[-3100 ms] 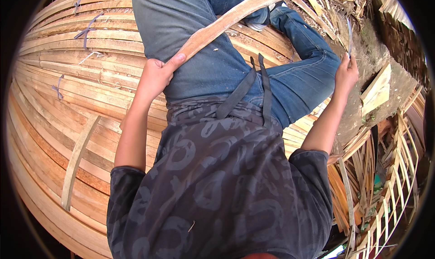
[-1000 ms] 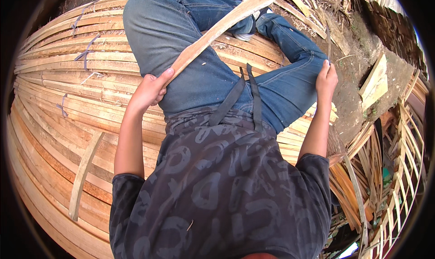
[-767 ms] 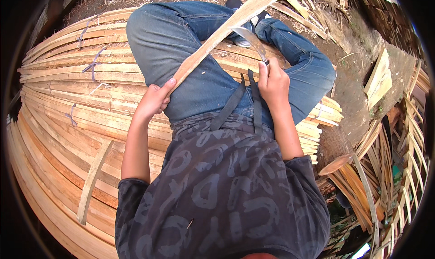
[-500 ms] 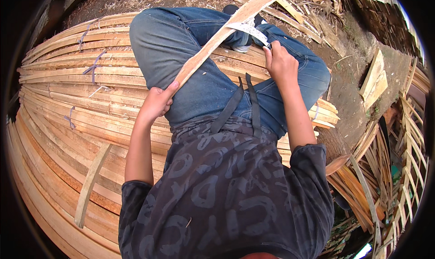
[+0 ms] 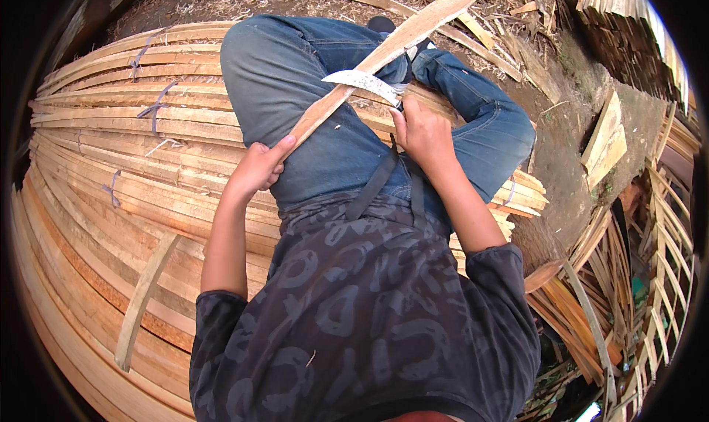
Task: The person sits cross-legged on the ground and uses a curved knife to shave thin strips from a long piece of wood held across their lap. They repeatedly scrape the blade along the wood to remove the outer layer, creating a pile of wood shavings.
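- L hand point(image 5: 257, 168) closed round near end of long wooden slat point(image 5: 384, 52); thumb on top, fingers wrapped under. Hand sits on the left thigh.
- Slat runs from L hand up & to the right, over both legs in blue jeans point(image 5: 310, 104), far end past the shoe toward upper edge of view.
- R hand point(image 5: 422, 135) fisted on handle of a knife point(image 5: 363, 83); handle itself hidden in the grip.
- Knife blade, broad & pale, sticks out up-left of R hand, lying across the slat approx midway betw the two hands; blade touching the wood. Can't tell which edge bears on it.
- Hands near each other, R a bit higher & to the right of L.
- Under & left of L hand: big stack of long split slats point(image 5: 111, 193), some tied w/ bluish cord point(image 5: 157, 108); person sits on it.
- One loose short piece point(image 5: 144, 304) lies crosswise on stack, below L forearm.
- Right of R hand: bare earth, offcut boards point(image 5: 604, 134), more thin strips point(image 5: 591, 326) lower right.
- Dark patterned shirt point(image 5: 369, 318) fills lower centre; dark straps point(image 5: 373, 193) hang at the waist just below R hand.
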Demonstrator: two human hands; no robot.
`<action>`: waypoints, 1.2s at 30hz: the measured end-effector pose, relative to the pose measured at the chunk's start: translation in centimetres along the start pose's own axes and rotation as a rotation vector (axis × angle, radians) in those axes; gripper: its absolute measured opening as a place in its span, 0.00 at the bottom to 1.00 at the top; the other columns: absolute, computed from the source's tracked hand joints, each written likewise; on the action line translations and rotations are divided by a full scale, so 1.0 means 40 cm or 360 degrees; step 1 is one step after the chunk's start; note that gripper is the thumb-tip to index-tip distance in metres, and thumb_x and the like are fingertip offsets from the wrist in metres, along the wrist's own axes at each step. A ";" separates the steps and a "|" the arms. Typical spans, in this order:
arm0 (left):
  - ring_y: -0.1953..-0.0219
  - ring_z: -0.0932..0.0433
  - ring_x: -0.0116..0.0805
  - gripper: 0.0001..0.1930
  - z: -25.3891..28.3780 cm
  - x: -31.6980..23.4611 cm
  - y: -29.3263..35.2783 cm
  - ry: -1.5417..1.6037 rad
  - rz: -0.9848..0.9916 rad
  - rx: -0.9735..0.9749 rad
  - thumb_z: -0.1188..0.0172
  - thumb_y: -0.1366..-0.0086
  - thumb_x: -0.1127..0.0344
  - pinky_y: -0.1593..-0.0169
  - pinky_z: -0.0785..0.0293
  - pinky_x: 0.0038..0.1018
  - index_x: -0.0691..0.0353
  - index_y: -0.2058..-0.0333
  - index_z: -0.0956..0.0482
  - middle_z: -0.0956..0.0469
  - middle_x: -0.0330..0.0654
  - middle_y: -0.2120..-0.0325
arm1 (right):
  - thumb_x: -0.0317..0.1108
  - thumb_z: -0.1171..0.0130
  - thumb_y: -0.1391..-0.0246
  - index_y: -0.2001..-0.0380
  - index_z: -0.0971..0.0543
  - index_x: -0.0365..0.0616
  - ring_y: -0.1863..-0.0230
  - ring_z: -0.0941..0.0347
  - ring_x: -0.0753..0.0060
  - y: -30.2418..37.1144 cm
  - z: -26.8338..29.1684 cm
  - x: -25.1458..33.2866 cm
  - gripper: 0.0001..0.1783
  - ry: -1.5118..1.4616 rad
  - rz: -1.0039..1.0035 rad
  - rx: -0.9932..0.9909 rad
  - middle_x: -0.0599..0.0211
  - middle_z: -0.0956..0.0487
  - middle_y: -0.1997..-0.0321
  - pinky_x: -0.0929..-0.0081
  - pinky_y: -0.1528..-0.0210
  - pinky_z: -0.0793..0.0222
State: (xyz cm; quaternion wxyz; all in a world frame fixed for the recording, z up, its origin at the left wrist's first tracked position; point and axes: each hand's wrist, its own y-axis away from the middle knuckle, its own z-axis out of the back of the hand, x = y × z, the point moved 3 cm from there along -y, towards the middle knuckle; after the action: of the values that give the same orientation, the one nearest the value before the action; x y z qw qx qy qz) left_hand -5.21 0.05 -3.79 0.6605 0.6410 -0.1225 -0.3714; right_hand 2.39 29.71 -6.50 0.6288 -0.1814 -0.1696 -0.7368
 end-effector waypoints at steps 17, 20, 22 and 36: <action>0.93 0.45 0.20 0.34 0.015 0.010 -0.002 -0.0023 -0.0004 -0.0003 0.40 0.41 0.37 0.88 0.51 0.20 0.55 0.93 0.38 0.42 0.32 0.95 | 0.36 0.52 0.36 0.67 0.28 0.38 0.78 0.27 0.44 0.046 0.063 -0.172 0.11 -0.0554 -0.0773 -0.0378 0.51 0.28 0.82 0.57 0.75 0.36; 0.93 0.43 0.21 0.34 0.007 0.001 0.011 -0.0055 -0.0130 -0.0091 0.38 0.41 0.38 0.87 0.48 0.21 0.58 0.93 0.34 0.40 0.33 0.95 | 0.34 0.49 0.38 0.66 0.27 0.39 0.78 0.27 0.46 0.056 0.006 -0.081 0.09 -0.0748 -0.0620 -0.0308 0.52 0.27 0.81 0.58 0.76 0.36; 0.93 0.42 0.22 0.33 0.007 0.020 0.008 -0.0125 -0.0197 -0.0214 0.37 0.41 0.40 0.86 0.47 0.21 0.61 0.93 0.31 0.38 0.34 0.96 | 0.34 0.46 0.41 0.65 0.27 0.40 0.78 0.26 0.47 0.053 -0.003 -0.031 0.08 -0.0777 -0.0472 -0.0209 0.54 0.26 0.81 0.59 0.75 0.34; 0.90 0.40 0.18 0.23 -0.005 0.024 0.078 -0.0125 -0.0324 -0.0128 0.36 0.38 0.53 0.85 0.47 0.19 0.61 0.86 0.27 0.36 0.31 0.93 | 0.37 0.41 0.44 0.66 0.28 0.40 0.77 0.25 0.48 -0.008 0.024 0.004 0.11 -0.0512 0.0023 -0.0032 0.55 0.24 0.80 0.56 0.75 0.32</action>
State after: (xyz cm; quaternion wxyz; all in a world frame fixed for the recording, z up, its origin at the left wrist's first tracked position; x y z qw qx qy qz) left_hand -3.38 -0.73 -1.20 0.6392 0.6079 -0.0675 -0.4662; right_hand 2.13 30.10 -5.58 0.5968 -0.3047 -0.2595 -0.6954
